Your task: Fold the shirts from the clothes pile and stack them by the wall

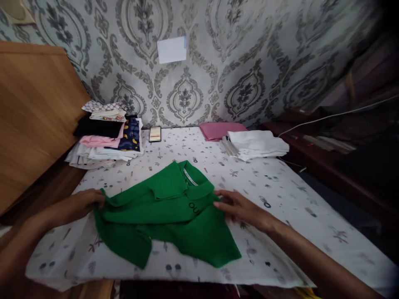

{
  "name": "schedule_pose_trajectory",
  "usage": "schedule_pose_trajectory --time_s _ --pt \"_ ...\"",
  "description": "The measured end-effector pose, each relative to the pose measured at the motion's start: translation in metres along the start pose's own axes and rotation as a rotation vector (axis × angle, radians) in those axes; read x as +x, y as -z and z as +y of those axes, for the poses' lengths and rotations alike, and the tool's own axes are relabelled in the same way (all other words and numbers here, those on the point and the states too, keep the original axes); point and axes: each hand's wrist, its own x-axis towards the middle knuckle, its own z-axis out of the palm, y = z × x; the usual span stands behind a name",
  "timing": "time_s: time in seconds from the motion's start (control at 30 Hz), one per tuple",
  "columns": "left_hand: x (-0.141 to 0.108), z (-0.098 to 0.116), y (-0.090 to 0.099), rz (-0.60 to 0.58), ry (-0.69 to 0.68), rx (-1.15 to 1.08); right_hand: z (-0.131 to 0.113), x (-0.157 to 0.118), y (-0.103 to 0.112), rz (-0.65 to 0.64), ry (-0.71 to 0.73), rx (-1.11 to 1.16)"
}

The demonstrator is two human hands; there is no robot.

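A green polo shirt (174, 216) lies loosely gathered on the patterned white cloth, its collar pointing away from me and dark letters on the chest. My left hand (84, 203) is closed on the fabric at the shirt's left edge, pulling it slightly taut. At the right side, by the collar and shoulder, my right hand (237, 207) touches the shirt with its fingertips. Its thumb and index finger are apart. The other fingers of that hand curl underneath and are partly hidden.
Folded clothes (109, 137) are stacked at the back left beside a wooden panel (37, 124). A phone-like device (155, 134) lies near the wall. Folded white cloths (258, 143) and a pink folded cloth (220, 130) sit at the back right. A thin cable (336, 115) runs along the right.
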Motion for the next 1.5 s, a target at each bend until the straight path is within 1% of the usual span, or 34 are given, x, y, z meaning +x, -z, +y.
schedule_pose_trajectory --time_s 0.07,0.1,0.13,0.17,0.2,0.27,0.33,0.4,0.43,0.5,0.6,0.67,0.73,0.8,0.83,0.9,0.93,1.0,1.07,1.13,1.2,1.23,1.3,1.33,1.37,1.4,1.43,1.47,1.5 --pt "0.007 -0.001 -0.002 -0.108 -0.029 -0.025 -0.003 0.02 0.012 0.202 0.069 -0.202" --pt "0.011 -0.001 -0.003 -0.12 -0.026 -0.027 -0.006 0.034 0.016 0.288 0.103 -0.305" --pt "0.015 0.001 -0.004 -0.089 -0.004 -0.017 -0.01 0.05 0.017 0.347 0.118 -0.407" --pt "0.019 0.003 -0.007 -0.057 0.015 -0.001 -0.014 0.066 0.016 0.379 0.115 -0.495" --pt "0.022 0.005 -0.01 -0.029 0.036 0.019 -0.019 0.082 0.012 0.386 0.121 -0.57" --pt "0.026 0.01 -0.016 -0.026 0.089 0.064 -0.029 0.111 -0.002 0.371 0.17 -0.693" --pt "0.028 0.014 -0.021 -0.094 0.114 0.087 -0.037 0.133 -0.016 0.364 0.214 -0.754" --pt "0.03 0.016 -0.02 -0.148 0.093 0.088 -0.041 0.147 -0.024 0.365 0.226 -0.757" --pt "0.032 0.017 -0.018 -0.132 0.069 0.091 -0.042 0.15 -0.023 0.37 0.226 -0.745" --pt "0.04 0.018 -0.011 -0.029 0.026 0.104 -0.041 0.151 -0.014 0.41 0.227 -0.711" --pt "0.061 0.02 0.001 0.179 0.013 0.142 -0.033 0.144 0.015 0.529 0.225 -0.635" --pt "0.08 0.028 0.003 0.29 0.044 0.236 -0.025 0.137 0.033 0.595 0.214 -0.573" --pt "0.101 0.046 0.0 0.358 0.041 0.332 -0.016 0.131 0.043 0.616 0.205 -0.504" --pt "0.118 0.076 -0.01 0.343 -0.066 0.331 -0.007 0.128 0.044 0.608 0.207 -0.432" --pt "0.125 0.095 -0.017 0.302 -0.155 0.293 -0.004 0.128 0.043 0.603 0.213 -0.395" --pt "0.136 0.136 -0.035 0.181 -0.357 0.208 0.001 0.13 0.04 0.599 0.233 -0.322" --pt "0.14 0.156 -0.044 0.124 -0.433 0.192 0.002 0.132 0.038 0.6 0.245 -0.287" --pt "0.149 0.189 -0.06 0.061 -0.508 0.212 0.004 0.137 0.037 0.603 0.267 -0.223" --pt "0.161 0.208 -0.068 0.051 -0.513 0.243 0.005 0.143 0.038 0.607 0.281 -0.169" --pt "0.175 0.21 -0.065 0.056 -0.488 0.246 0.006 0.148 0.04 0.61 0.288 -0.124" --pt "0.192 0.2 -0.051 0.093 -0.388 0.206 0.009 0.152 0.041 0.609 0.292 -0.083" --pt "0.2 0.192 -0.041 0.14 -0.296 0.187 0.011 0.154 0.042 0.606 0.294 -0.065" --pt "0.214 0.177 -0.023 0.282 -0.08 0.192 0.013 0.156 0.043 0.596 0.298 -0.033" --pt "0.22 0.172 -0.016 0.357 -0.006 0.218 0.014 0.157 0.043 0.588 0.3 -0.019" --pt "0.225 0.171 -0.012 0.415 0.01 0.246 0.015 0.157 0.043 0.579 0.303 -0.007" --pt "0.229 0.172 -0.01 0.446 -0.038 0.254 0.016 0.157 0.043 0.569 0.306 0.003" --pt "0.234 0.177 -0.013 0.443 -0.142 0.233 0.016 0.156 0.043 0.559 0.308 0.013" --pt "0.239 0.185 -0.018 0.406 -0.28 0.184 0.016 0.155 0.043 0.548 0.309 0.021" --pt "0.244 0.195 -0.025 0.341 -0.423 0.118 0.017 0.154 0.043 0.537 0.308 0.027"
